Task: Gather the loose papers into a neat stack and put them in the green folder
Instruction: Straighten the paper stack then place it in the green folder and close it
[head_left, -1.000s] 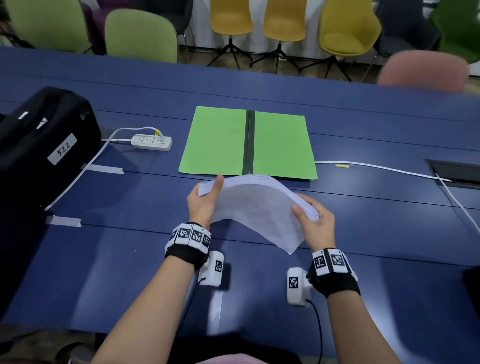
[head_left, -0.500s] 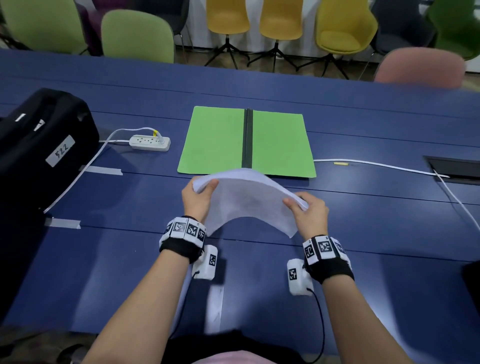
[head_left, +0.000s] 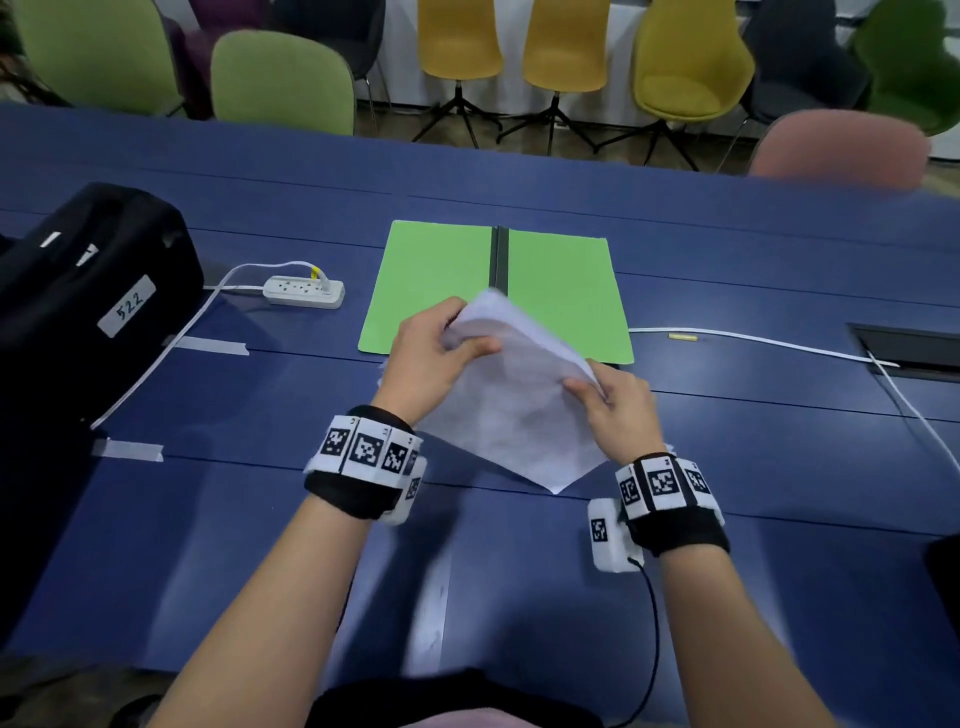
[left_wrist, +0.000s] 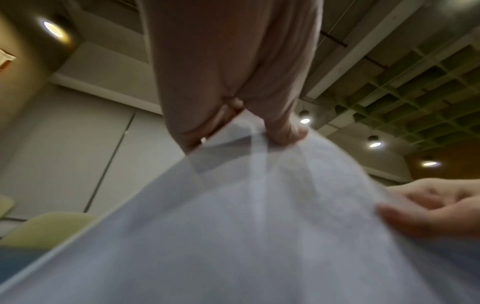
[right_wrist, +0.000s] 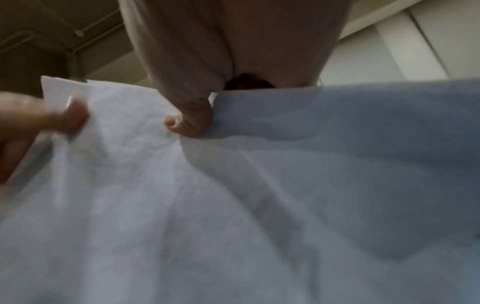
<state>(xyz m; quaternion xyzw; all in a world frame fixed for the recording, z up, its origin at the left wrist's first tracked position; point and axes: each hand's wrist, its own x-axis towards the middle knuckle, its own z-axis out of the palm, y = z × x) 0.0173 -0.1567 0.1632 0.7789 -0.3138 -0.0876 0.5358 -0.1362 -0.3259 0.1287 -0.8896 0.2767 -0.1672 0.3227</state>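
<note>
I have the papers (head_left: 514, 395) gathered, gripped by both hands, left (head_left: 434, 353) and right (head_left: 618, 410), above the surface; squaring and placing them in the open folder (head_left: 436, 280) remain.

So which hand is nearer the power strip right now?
Left. The left hand grips the paper stack's far corner, just right of the power strip and nearer the person. The right hand pinches the opposite edge, beyond the papers.

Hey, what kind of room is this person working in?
Probably a meeting or conference room: a long blue table, a row of coloured chairs along the far side, and a cable hatch set into the tabletop.
</note>
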